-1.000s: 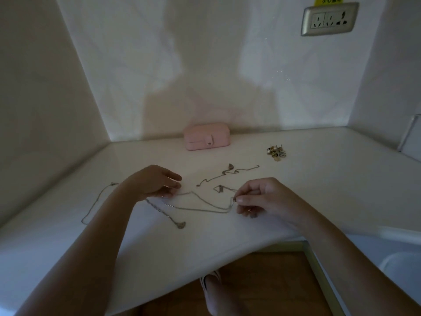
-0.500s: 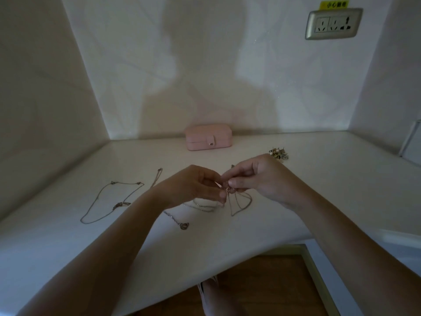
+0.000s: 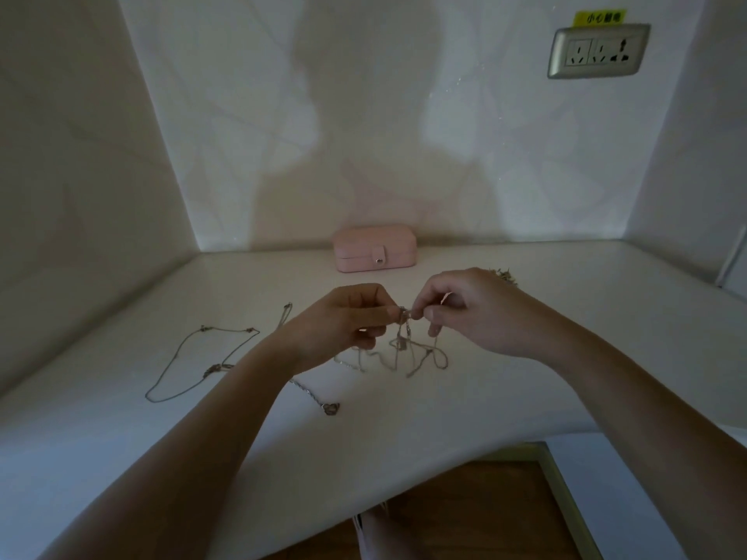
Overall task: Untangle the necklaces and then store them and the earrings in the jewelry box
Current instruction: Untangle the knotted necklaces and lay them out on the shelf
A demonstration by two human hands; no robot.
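1. Silver chains [image 3: 408,353] hang tangled between both hands above the white bench [image 3: 566,337].
2. Left hand [image 3: 343,317] pinches the knot; its grip is closed on the chains.
3. Right hand [image 3: 473,313] pinches the same knot from the right.
4. Another necklace [image 3: 190,365] lies left.
5. Pink box [image 3: 375,247] sits closed, far, by the wall.
6. Earrings [image 3: 503,273] peek out behind the right hand.

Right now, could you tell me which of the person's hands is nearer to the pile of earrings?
Right. The right hand sits just in front of the earrings, partly covering them; the left hand is farther away, across the pinched chain.
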